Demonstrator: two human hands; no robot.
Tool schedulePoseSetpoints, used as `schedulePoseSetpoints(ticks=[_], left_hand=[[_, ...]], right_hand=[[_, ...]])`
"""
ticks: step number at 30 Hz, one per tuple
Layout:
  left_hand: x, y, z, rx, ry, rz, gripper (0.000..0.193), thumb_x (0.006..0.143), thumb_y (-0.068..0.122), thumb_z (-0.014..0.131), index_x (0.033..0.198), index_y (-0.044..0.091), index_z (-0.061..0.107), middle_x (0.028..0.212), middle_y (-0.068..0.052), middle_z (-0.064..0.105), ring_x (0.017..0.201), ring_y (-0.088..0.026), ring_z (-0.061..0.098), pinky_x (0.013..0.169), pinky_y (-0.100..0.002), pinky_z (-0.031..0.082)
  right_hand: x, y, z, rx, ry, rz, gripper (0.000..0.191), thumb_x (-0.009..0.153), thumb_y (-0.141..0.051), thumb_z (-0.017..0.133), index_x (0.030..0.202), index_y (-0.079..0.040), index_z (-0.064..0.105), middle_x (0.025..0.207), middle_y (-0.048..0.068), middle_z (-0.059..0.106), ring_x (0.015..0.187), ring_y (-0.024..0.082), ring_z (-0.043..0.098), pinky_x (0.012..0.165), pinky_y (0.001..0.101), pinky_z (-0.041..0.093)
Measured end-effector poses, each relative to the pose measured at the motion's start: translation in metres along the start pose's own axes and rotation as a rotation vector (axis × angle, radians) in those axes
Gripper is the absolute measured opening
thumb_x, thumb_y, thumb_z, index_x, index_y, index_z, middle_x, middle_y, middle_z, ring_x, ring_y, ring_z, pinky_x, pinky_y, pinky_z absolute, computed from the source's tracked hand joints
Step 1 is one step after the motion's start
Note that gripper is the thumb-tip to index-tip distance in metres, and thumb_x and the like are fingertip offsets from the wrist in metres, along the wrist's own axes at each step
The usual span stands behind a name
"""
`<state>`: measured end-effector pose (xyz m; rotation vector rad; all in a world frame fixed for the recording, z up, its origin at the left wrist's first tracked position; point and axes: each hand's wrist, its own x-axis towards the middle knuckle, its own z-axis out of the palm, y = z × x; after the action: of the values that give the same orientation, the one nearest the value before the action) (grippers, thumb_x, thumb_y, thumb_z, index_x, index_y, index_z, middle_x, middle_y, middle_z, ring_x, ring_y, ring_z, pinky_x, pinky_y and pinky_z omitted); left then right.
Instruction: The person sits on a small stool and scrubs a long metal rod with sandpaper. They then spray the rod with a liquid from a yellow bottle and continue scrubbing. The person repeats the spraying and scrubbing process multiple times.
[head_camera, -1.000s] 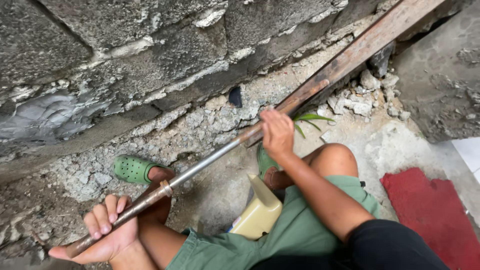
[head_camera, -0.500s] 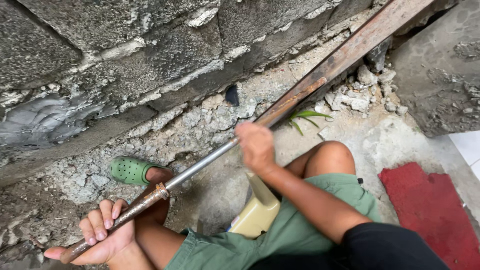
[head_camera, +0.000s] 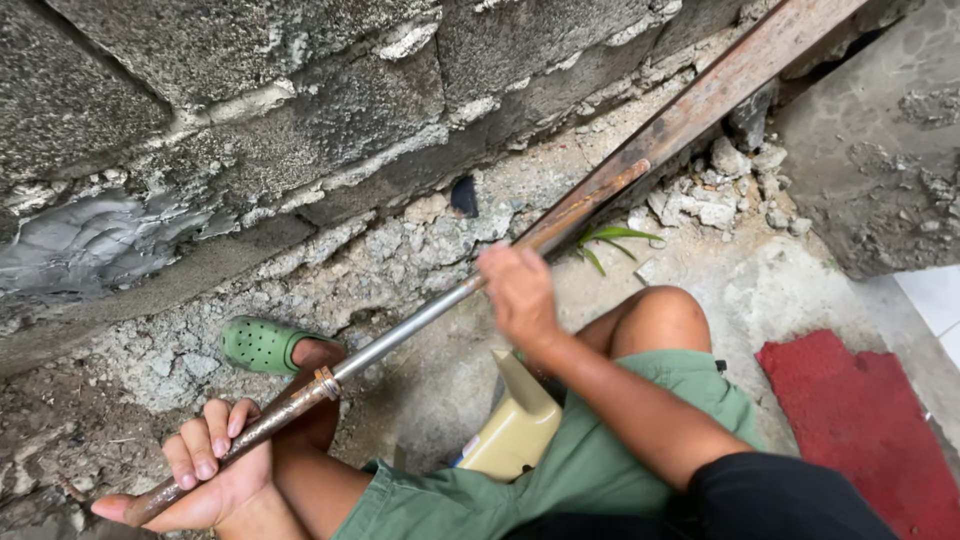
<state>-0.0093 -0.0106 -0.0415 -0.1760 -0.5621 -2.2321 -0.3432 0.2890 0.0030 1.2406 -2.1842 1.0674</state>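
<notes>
Pipe (head_camera: 400, 335): left hand (head_camera: 205, 475) fingers curl around its rusty end; right hand (head_camera: 520, 295) fingers wrap it mid-length.

A long, slim grey metal pipe (head_camera: 420, 318) with a rusty brown lower end and a small ring collar slants from lower left to upper right, its far end meeting a rusty flat metal bar (head_camera: 700, 105).

Pipe (head_camera: 420, 320): silver-grey mid-span, rusty brown at the near end. Beam (head_camera: 720, 90): reddish brown. Clog (head_camera: 262, 344): green, dotted with holes. Shorts (head_camera: 600, 460): olive green. Mat (head_camera: 860, 420): red. Wall (head_camera: 250, 110): grey blocks, pale mortar lines. Container (head_camera: 515, 430): beige.
</notes>
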Motion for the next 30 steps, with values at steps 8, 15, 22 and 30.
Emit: schedulePoseSetpoints(ticks=[8, 15, 22, 30], left_hand=[[-0.001, -0.005, 0.006, -0.016, 0.066, -0.001, 0.088, 0.087, 0.092, 0.036, 0.06, 0.011, 0.058, 0.063, -0.001, 0.053, 0.069, -0.014, 0.042, 0.082, -0.028, 0.034], [-0.002, 0.0, 0.001, -0.006, 0.051, 0.002, 0.087, 0.086, 0.091, 0.034, 0.06, 0.011, 0.055, 0.066, -0.002, 0.052, 0.069, -0.013, 0.041, 0.078, -0.024, 0.034], [-0.002, -0.005, 0.004, -0.01, 0.061, 0.008, 0.085, 0.084, 0.091, 0.035, 0.059, 0.012, 0.055, 0.061, -0.001, 0.052, 0.07, -0.014, 0.041, 0.08, -0.026, 0.034], [-0.002, -0.001, -0.001, -0.008, 0.077, 0.011, 0.084, 0.088, 0.089, 0.037, 0.06, 0.012, 0.055, 0.061, -0.001, 0.051, 0.07, -0.014, 0.041, 0.079, -0.026, 0.034]], right_hand=[[0.003, 0.035, -0.008, -0.033, -0.132, -0.165, 0.028, 0.104, -0.01, 0.059, 0.13, -0.009, 0.071, 0.131, 0.009, 0.073, 0.128, 0.023, 0.065, 0.109, 0.0437, 0.048], [0.002, 0.019, 0.001, -0.065, 0.013, 0.052, 0.025, 0.104, -0.014, 0.054, 0.121, -0.007, 0.071, 0.125, 0.01, 0.073, 0.126, 0.025, 0.065, 0.107, 0.0475, 0.049], [-0.011, 0.003, 0.016, -0.081, -0.072, -0.122, 0.03, 0.101, -0.016, 0.055, 0.126, -0.013, 0.071, 0.127, 0.004, 0.074, 0.124, 0.018, 0.065, 0.095, 0.0418, 0.037], [-0.004, 0.008, 0.032, -0.128, 0.05, 0.267, 0.027, 0.101, -0.017, 0.051, 0.118, -0.01, 0.071, 0.123, 0.008, 0.073, 0.119, 0.022, 0.061, 0.094, 0.043, 0.035]])
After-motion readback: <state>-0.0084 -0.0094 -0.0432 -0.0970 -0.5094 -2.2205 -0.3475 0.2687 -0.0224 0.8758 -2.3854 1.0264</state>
